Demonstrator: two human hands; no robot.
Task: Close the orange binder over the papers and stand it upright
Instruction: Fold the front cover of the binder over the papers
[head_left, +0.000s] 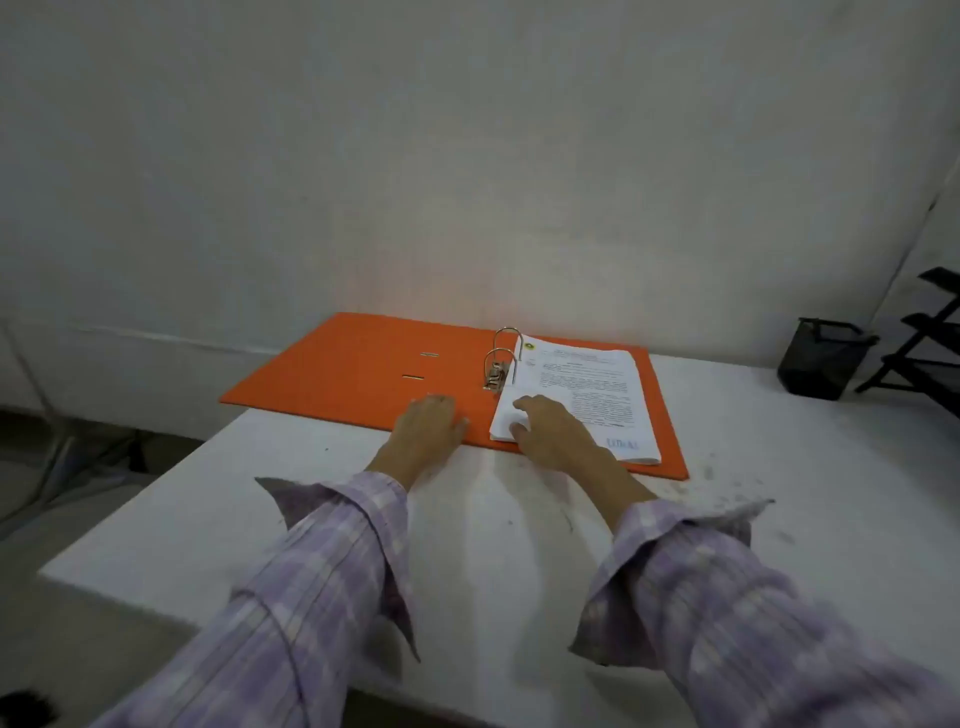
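The orange binder (358, 364) lies open and flat on the white table (519, 519), its left cover hanging past the table's left edge. Metal rings (501, 358) stand at its middle. A stack of printed papers (582, 384) sits on the right cover, threaded on the rings. My left hand (428, 426) rests flat on the binder's near edge, just left of the rings, fingers spread. My right hand (550, 428) lies on the near left corner of the papers, its thumb at the stack's edge. Neither hand visibly grips anything.
A black mesh pen holder (821, 358) stands at the table's far right. Beside it is a black tiered tray rack (930, 338). A pale wall rises right behind the binder. The floor shows at the left.
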